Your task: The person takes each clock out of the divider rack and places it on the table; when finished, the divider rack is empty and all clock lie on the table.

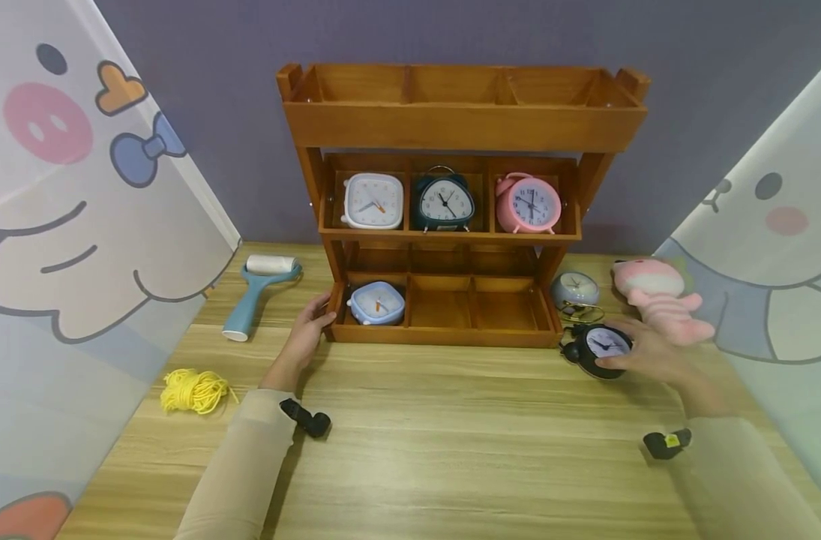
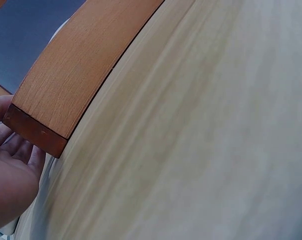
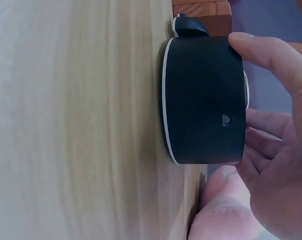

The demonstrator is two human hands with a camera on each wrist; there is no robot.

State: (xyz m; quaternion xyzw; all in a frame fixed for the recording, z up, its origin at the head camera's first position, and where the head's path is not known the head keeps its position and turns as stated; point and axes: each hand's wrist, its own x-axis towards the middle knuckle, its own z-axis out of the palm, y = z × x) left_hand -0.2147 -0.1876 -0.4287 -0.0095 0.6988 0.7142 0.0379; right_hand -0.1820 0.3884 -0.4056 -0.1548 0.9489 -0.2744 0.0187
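A brown three-tier wooden shelf (image 1: 410,335) stands at the back of the table. My left hand (image 1: 307,330) grips the left front corner of its bottom tier, thumb on the front; the left wrist view shows the board's end (image 2: 36,132) between thumb and fingers. Right of the shelf, a black twin-bell alarm clock (image 1: 606,343) lies face up on the table. My right hand (image 1: 642,349) holds it by the edge, thumb near the dial, and its dark casing (image 3: 203,100) fills the middle of the right wrist view. A light blue clock (image 1: 377,303) occupies the bottom tier's left compartment.
White (image 1: 373,201), dark green (image 1: 444,201) and pink (image 1: 528,203) clocks fill the middle tier. Beside the shelf are a grey clock (image 1: 576,288), gold-framed glasses (image 1: 581,311) and a pink plush toy (image 1: 660,296). On the left lie a lint roller (image 1: 255,296) and yellow cord (image 1: 193,391).
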